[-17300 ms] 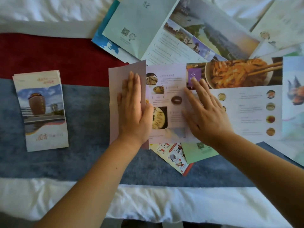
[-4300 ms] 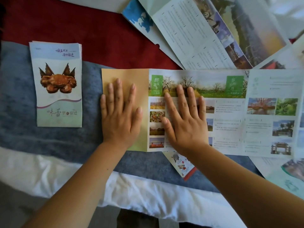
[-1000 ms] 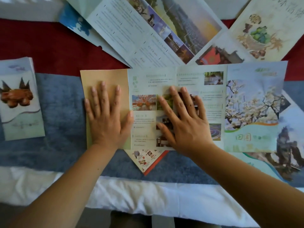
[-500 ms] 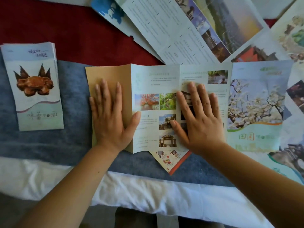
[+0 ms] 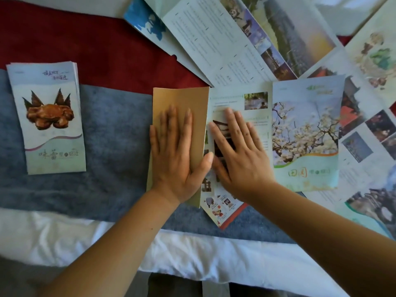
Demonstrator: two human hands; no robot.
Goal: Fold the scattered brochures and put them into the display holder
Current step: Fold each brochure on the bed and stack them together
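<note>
We have the half-folded brochure (image 5: 246, 136) on the bed, long axis running 9 to 3. Left hand (image 5: 174, 151) lies flat, fingers spread, on the tan folded panel (image 5: 182, 99). Right hand (image 5: 237, 153), also flat and open, presses the next panel at 3 o'clock, nearer the unfolded blossom cover (image 5: 306, 133). Folded stack (image 5: 48, 116) sits well apart at 9. Display holder not visible.

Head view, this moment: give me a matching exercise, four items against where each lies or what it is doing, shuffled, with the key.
Items:
1. left hand
2. right hand
3. crab-cover brochure stack
4. blossom-tree cover panel

Places or states:
A. far left on the blue cloth, untouched
B. flat on the plain tan folded panel
C. right end of the brochure being folded
D. flat on the printed inner panels

Pairs: 1-B, 2-D, 3-A, 4-C
</note>
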